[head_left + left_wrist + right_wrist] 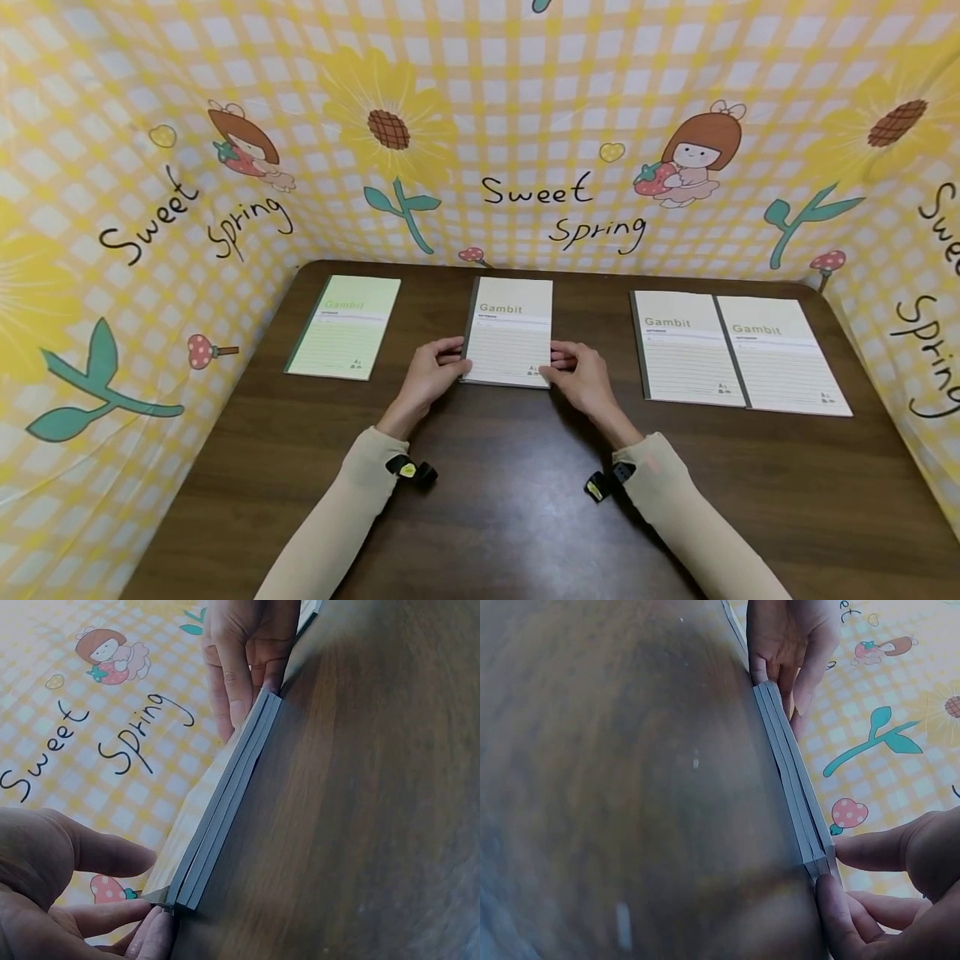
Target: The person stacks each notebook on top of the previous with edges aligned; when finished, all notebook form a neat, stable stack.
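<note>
A small stack of cream "Gambit" notebooks (510, 333) lies flat near the middle of the far half of the table. Its several layered edges (231, 799) show in the left wrist view, with narrow gaps between them. My left hand (431, 375) holds the stack's left side near the front corner, thumb at the top and fingers along the side. On the opposite side, my right hand (583, 377) grips the right edge likewise; in the right wrist view its thumb and fingers touch the corner of the stack (791, 780).
A green notebook (345, 329) lies to the left on the brown table (502, 517). Two cream notebooks, the nearer one (681, 350) and the outer one (783, 358), lie side by side at the right. A yellow checked cloth (525, 100) walls the back and sides.
</note>
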A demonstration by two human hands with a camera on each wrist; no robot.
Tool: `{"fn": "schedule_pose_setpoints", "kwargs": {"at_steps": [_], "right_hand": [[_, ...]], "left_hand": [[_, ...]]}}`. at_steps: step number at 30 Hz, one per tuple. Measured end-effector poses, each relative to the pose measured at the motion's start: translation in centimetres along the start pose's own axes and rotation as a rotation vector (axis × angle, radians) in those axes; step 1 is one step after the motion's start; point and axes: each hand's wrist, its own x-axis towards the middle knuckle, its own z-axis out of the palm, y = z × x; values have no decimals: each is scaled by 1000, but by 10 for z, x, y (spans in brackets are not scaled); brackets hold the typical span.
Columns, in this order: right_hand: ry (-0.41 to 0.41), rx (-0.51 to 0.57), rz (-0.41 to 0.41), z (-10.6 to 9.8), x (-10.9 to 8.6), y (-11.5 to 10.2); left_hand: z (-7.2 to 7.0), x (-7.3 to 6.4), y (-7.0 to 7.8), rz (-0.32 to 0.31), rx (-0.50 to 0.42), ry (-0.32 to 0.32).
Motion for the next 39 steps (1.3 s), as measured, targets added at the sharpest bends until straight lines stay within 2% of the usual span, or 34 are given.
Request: {"fn": "schedule_pose_setpoints", "kwargs": {"at_steps": [7, 15, 22, 26, 33, 39], "right_hand": [[4, -7, -10, 0, 0, -1], [-1, -15, -2, -2, 1, 0], [-52, -55, 3, -8, 2, -5], [-64, -137, -56, -6, 1, -15], [-50, -335, -183, 5, 1, -34], [-157, -384, -273, 27, 3, -49]], "left_hand": [[-1, -1, -2, 23, -6, 4], [0, 0, -1, -5, -21, 9], [-8, -3, -2, -7, -67, -37], [-21, -8, -5, -21, -75, -64], [-55, -21, -10, -2, -32, -86], [-88, -37, -14, 65, 145, -71]]}}
